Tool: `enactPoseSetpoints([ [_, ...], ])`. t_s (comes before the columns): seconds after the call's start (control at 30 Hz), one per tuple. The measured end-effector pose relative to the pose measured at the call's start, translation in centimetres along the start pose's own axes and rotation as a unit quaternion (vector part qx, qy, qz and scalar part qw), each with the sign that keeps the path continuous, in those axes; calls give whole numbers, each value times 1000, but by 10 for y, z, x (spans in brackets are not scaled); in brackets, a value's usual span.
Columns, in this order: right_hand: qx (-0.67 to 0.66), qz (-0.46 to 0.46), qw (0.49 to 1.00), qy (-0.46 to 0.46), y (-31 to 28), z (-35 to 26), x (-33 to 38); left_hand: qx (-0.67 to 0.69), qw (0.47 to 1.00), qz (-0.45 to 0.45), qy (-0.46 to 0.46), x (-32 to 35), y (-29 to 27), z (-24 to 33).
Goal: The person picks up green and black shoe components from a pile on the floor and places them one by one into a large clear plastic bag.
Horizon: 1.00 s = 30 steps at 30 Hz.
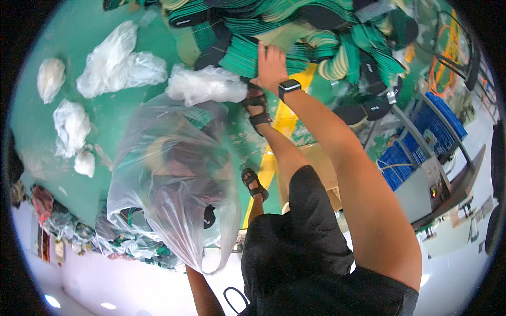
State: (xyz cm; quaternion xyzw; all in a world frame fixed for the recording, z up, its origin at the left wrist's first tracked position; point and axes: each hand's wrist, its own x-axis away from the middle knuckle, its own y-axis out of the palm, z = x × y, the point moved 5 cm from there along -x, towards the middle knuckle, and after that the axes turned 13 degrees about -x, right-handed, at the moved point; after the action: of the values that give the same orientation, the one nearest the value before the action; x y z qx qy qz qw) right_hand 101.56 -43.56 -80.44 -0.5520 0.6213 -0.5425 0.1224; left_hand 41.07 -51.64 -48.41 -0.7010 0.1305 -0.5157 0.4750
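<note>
My right hand (271, 66), with a watch on its wrist, lies on a stack of green-edged shoe insoles (240, 55) in the pile at the top. Its fingers are stretched out and slightly apart over the stack. A large clear plastic bag (174, 184) hangs on my left, with dark and pale pieces showing dimly through it. My left forearm (203, 295) rises from the lower edge to the bag. The bag's folds hide my left hand, so its fingers cannot be seen.
Crumpled white plastic bags (121, 63) lie on the green floor at the left, another (205, 85) near my foot. A yellow line (287, 118) crosses the floor. A cardboard box (316, 166) sits by my leg. At right stand a metal-framed machine (421, 195) and blue bundles (400, 163).
</note>
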Motion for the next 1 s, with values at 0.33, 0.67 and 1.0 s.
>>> enactPoseSetpoints([
  [0.33, -270, -14, 963, 1, -30, -5, 42, 152, 988, -27, -19, 17, -41, 51],
  [0.67, -712, 69, 695, 72, -237, -202, 386, 544, 824, -144, 66, -4, -134, -91],
  [1.0, -480, -237, 844, -31, -81, -426, 368, 575, 778, -232, 105, -7, -128, -71],
])
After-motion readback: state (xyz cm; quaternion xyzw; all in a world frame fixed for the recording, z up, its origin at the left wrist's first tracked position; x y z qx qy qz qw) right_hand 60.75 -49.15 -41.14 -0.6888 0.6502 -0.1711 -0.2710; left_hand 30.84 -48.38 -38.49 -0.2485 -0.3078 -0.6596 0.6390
